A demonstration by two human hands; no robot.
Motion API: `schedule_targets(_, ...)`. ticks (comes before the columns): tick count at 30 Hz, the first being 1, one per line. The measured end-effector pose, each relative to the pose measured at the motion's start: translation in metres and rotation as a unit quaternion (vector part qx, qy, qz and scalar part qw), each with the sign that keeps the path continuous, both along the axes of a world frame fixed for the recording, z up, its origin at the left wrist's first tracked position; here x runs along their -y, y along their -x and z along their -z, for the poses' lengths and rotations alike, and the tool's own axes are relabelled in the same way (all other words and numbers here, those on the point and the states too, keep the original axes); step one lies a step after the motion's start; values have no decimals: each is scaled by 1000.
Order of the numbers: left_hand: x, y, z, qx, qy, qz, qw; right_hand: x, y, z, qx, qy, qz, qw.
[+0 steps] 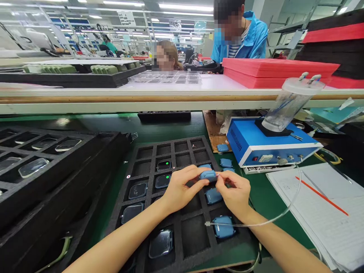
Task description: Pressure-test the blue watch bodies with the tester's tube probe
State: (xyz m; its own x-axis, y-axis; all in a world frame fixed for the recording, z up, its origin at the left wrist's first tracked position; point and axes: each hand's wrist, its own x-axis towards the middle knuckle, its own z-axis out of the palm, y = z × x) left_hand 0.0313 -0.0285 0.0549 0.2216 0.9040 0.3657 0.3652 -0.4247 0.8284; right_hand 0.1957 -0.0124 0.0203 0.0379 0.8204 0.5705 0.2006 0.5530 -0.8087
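Over the middle of a black foam tray (178,223), my left hand (184,185) grips a small blue watch case (208,175) between thumb and fingers. The fingertips of my right hand (234,189) are pinched against the right end of that case. Whether a tiny part sits between them is hidden. Below my hands, more blue watch cases (224,226) lie in the tray's right column. Dark-glass watch faces (160,243) fill pockets further left, and two bear green dots. A clear tube (273,220) passes over my right wrist, its tip above a tray pocket.
At the right stands a blue dispenser box (256,142) with a clear cylinder (287,106) on top. Loose papers (315,204) hold a red stick (321,195). Stacked foam trays (57,182) rise at left. A raised shelf (170,100) crosses ahead, with people beyond it.
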Motion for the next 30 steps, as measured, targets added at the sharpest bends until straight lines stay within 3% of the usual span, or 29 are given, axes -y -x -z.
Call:
schedule_targets(2, -7, 5, 2, 52, 53, -47, 996, -3, 0, 0, -65, 67, 3, 996)
schedule_targets(4, -19, 16, 6, 34, 83, -130, 988, -7, 0, 1, -127, 121, -10, 985)
schedule_targets(6, -33, 28, 13, -89, 79, -218, 969, -12, -1, 2, -175, 150, -29, 973)
schedule_targets(9, -48, 41, 23, -185, 87, -253, 946, -16, -1, 5, -223, 170, -40, 959)
schedule_targets(12, -53, 41, 21, -252, 80, -252, 931, -19, -1, 6, -258, 185, -45, 947)
schedule_targets(16, -48, 26, 3, -339, 35, -237, 910, -22, 0, 7, -294, 203, -39, 933)
schedule_targets(20, -45, 1, -10, -396, 10, -130, 909, -21, 1, 6, -278, 210, -49, 936)
schedule_targets(24, -49, -19, -11, -446, 16, -40, 894, -15, 4, 3, -244, 215, -89, 942)
schedule_targets(30, -52, -37, -9, -499, 24, -45, 865, -16, 4, 3, -236, 214, -95, 943)
